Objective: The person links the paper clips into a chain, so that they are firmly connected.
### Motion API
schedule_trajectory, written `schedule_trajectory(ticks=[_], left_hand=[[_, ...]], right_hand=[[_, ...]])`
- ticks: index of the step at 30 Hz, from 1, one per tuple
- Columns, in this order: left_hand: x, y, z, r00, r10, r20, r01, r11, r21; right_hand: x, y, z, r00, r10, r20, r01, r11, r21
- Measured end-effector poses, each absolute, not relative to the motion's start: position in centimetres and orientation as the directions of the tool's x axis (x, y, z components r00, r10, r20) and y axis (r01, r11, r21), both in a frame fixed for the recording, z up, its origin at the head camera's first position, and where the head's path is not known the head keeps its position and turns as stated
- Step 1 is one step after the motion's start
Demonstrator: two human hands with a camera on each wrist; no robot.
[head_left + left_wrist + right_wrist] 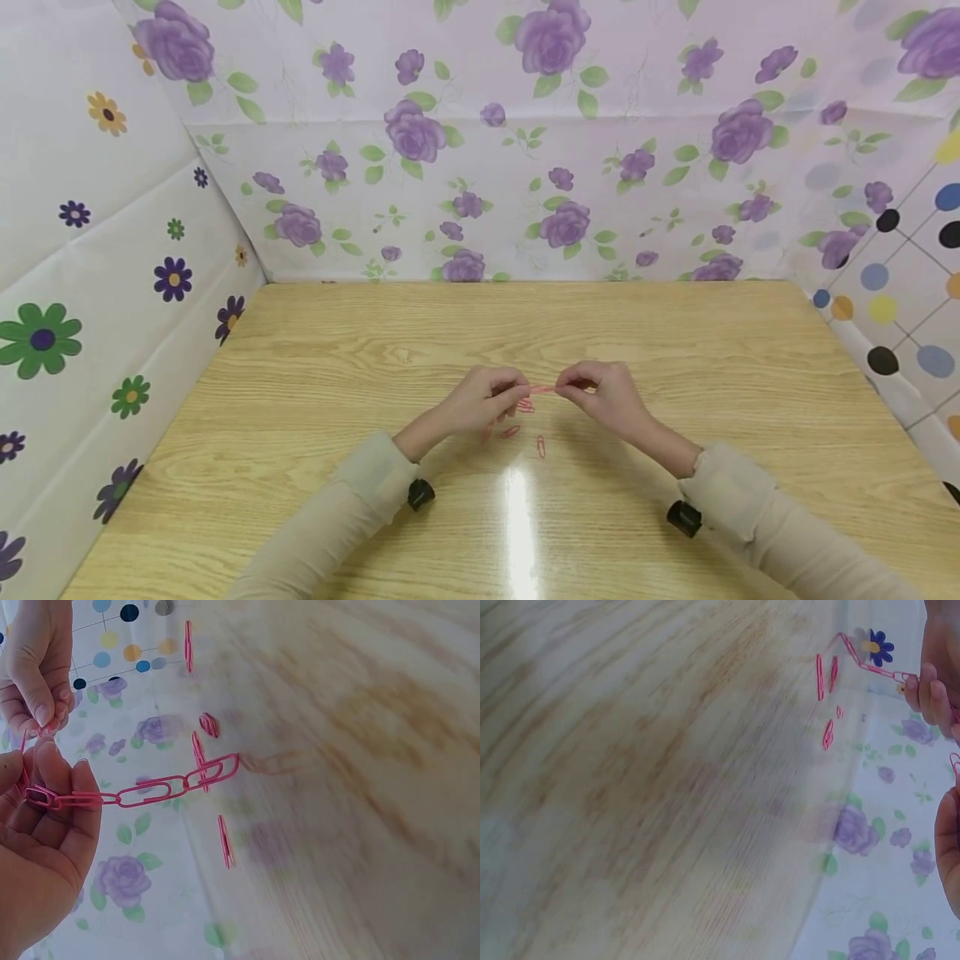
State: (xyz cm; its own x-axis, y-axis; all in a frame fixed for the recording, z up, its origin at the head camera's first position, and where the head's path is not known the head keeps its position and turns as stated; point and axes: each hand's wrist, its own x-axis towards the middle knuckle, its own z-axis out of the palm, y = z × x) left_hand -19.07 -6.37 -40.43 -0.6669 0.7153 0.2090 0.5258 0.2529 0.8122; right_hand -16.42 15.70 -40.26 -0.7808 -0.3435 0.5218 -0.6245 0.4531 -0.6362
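My left hand (483,398) pinches the end of a chain of linked pink paper clips (146,796). In the left wrist view this chain runs across the fingers and hangs down towards the tabletop. Close on the other side, my right hand (606,400) pinches a pink paper clip (544,389) between thumb and forefinger, and it spans the small gap between both hands. Whether that clip is hooked into the chain I cannot tell. Below the hands, loose pink paper clips (541,447) lie on the table, one more (511,432) nearer the left hand.
The wooden table (360,333) reaches back to a flower-patterned cloth (495,167). Cloth with printed flowers (75,267) covers the left side, and dotted cloth (907,308) the right. A black wrist strap (422,493) shows at the left sleeve, another (684,518) at the right.
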Motion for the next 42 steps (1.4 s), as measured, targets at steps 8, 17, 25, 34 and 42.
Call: schedule_trajectory(ticks=[8, 17, 25, 34, 42], left_hand=[[-17.5, -5.8, -37.5, -0.68, 0.708, 0.191, 0.515, 0.277, 0.811], [-17.3, -5.8, -37.0, -0.698, 0.693, 0.179, 0.488, 0.278, 0.827], [-17.2, -6.0, -36.9, -0.703, 0.685, 0.19, 0.498, 0.284, 0.819], [-18.3, -6.2, -39.2, -0.727, 0.662, 0.183, 0.476, 0.293, 0.829], [-19.0, -6.4, -40.4, -0.73, 0.676, 0.103, 0.392, 0.29, 0.873]], right_hand=[[-16.3, 15.3, -40.2, -0.783, -0.323, 0.531, -0.621, 0.463, -0.633], [-16.1, 15.1, -40.0, -0.782, -0.335, 0.526, -0.623, 0.454, -0.637], [-16.2, 15.5, -40.4, -0.771, -0.329, 0.545, -0.636, 0.443, -0.632], [-16.3, 15.9, -40.5, -0.768, -0.303, 0.565, -0.639, 0.426, -0.64], [-16.3, 15.6, -40.2, -0.778, -0.316, 0.544, -0.628, 0.427, -0.65]])
